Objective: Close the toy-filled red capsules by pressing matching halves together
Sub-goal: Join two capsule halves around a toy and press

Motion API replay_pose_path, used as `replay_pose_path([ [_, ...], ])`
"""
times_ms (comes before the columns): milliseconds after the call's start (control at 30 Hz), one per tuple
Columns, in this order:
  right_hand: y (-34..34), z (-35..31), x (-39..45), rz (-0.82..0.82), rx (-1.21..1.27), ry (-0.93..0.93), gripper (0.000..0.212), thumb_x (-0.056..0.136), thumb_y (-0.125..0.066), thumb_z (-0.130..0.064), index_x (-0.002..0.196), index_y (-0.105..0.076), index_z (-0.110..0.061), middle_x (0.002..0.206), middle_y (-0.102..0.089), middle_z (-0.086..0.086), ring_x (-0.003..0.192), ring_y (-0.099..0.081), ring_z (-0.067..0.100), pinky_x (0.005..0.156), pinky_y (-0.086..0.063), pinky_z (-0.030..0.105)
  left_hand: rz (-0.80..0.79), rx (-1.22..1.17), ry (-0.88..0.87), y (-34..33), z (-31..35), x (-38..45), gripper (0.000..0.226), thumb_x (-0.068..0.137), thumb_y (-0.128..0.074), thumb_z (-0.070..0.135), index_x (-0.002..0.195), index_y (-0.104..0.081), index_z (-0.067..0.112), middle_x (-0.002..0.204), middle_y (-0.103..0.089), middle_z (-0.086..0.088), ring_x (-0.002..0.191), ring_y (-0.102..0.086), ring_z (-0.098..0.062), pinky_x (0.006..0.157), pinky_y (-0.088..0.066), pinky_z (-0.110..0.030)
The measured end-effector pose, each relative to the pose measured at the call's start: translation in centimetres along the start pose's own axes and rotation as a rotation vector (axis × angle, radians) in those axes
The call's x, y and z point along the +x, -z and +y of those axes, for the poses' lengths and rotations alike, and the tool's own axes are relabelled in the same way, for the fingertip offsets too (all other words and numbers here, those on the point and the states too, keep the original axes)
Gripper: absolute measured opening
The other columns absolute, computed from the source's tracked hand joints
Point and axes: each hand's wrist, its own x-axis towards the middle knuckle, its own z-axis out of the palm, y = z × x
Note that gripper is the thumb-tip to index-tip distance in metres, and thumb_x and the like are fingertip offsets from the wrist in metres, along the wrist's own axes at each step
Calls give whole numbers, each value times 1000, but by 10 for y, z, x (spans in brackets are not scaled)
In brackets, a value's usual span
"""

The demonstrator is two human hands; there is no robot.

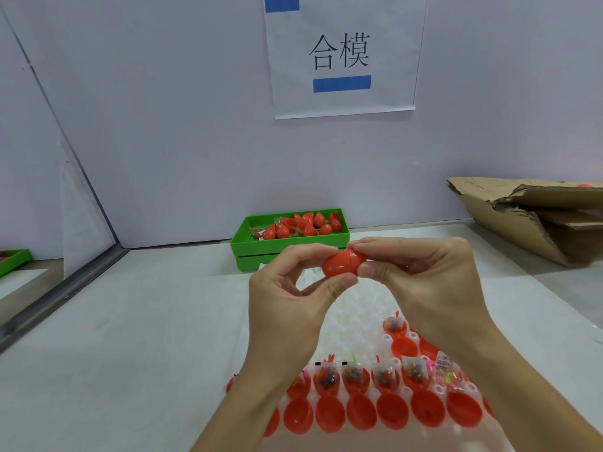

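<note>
I hold one red capsule [341, 262] up in front of me, its two halves joined with a seam showing. My left hand [287, 298] pinches its left end between thumb and forefinger. My right hand [421, 272] pinches its right end the same way. Below my wrists a white holder tray [355, 318] carries a row of red halves filled with bagged toys [355, 378] and, nearer me, a row of empty red halves [329, 414].
A green tray [261, 246] by the back wall holds several closed red capsules and loose halves. A torn cardboard box [535, 216] lies at the right. Another green tray [13, 261] peeks in at the left edge. A paper sign [341, 53] hangs on the wall.
</note>
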Motion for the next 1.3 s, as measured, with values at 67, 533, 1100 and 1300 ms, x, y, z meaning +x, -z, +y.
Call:
replay_pose_path([
  [67, -1, 0, 0, 6, -13, -2, 24, 67, -78, -14, 87, -76, -26, 92, -74, -22, 87, -74, 3, 83, -57, 18, 0, -2, 2, 0, -1, 0, 28, 65, -81, 21, 91, -72, 24, 88, -74, 13, 93, -69, -6, 75, -54, -11],
  [533, -5, 5, -3, 59, -106, -20, 35, 76, -79, 7, 90, -78, -25, 87, -77, -14, 83, -75, 5, 81, -58, 19, -87, 147, -55, 3, -8, 0, 43, 73, -80, -1, 109, -74, 20, 97, -66, 2, 98, -66, -13, 78, -59, -20],
  [1100, -9, 10, -5, 10, -45, -107, 30, 76, -77, 10, 84, -80, -19, 84, -78, -7, 82, -76, 9, 80, -59, 20, -46, 313, -101, 4, -16, 1, 42, 72, -78, -9, 108, -75, 12, 81, -63, 10, 83, -62, -4, 74, -54, -13],
  [1300, -15, 13, -7, 17, -64, -122, 28, 77, -77, 9, 82, -80, -19, 78, -78, -8, 75, -75, 6, 73, -56, 13, -43, 310, -117, 3, -21, 0, 46, 76, -68, -22, 109, -73, 10, 80, -62, 2, 82, -63, -7, 72, -54, -12],
])
